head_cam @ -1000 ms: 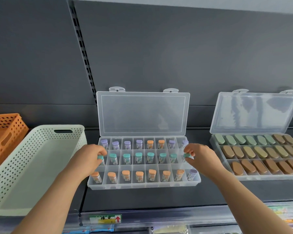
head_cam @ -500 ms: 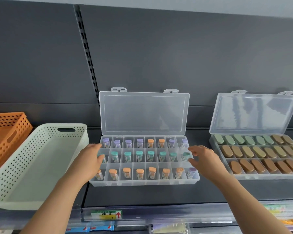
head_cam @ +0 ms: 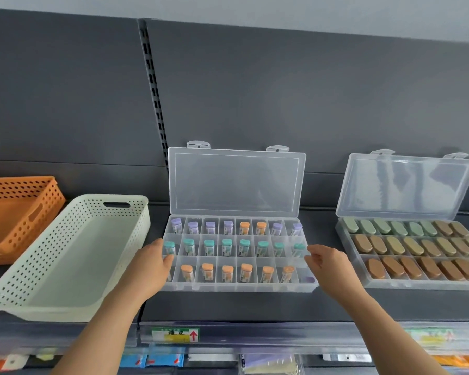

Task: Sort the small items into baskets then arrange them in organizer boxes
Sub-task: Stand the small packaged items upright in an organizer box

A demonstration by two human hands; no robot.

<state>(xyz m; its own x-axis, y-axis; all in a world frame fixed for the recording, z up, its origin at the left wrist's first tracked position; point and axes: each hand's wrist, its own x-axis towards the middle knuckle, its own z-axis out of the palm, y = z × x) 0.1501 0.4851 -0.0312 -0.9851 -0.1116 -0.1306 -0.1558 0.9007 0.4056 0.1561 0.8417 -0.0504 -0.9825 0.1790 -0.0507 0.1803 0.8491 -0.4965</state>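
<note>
The shelf (head_cam: 228, 307) carries, from 9 o'clock round to 3 o'clock, an orange basket (head_cam: 16, 220), a white basket (head_cam: 33, 255) with nothing visible inside, the centre organizer box (head_cam: 238, 288) with its lid raised, and a second organizer box (head_cam: 417, 285) filled with oblong pieces. The centre box holds purple and orange caps in the far row, teal in the middle row and orange in the near row. A purple piece (head_cam: 307, 279) lies flat in the 5 o'clock corner compartment. Change noted: a second ago each hand pinched a teal item at one end of the middle row. The left teal-capped item (head_cam: 169, 246) and the right teal-capped item (head_cam: 298, 249) now stand released in their end compartments. The left hand (head_cam: 149, 269) is spread, with its fingertips touching the box's 9 o'clock edge. The right hand (head_cam: 331, 266) sits just beside the 3 o'clock edge, fingers loosely curled, holding nothing. Judgement: the middle row is complete and this box appears nearly finished. The near-left compartment is partly hidden by the left hand.
</note>
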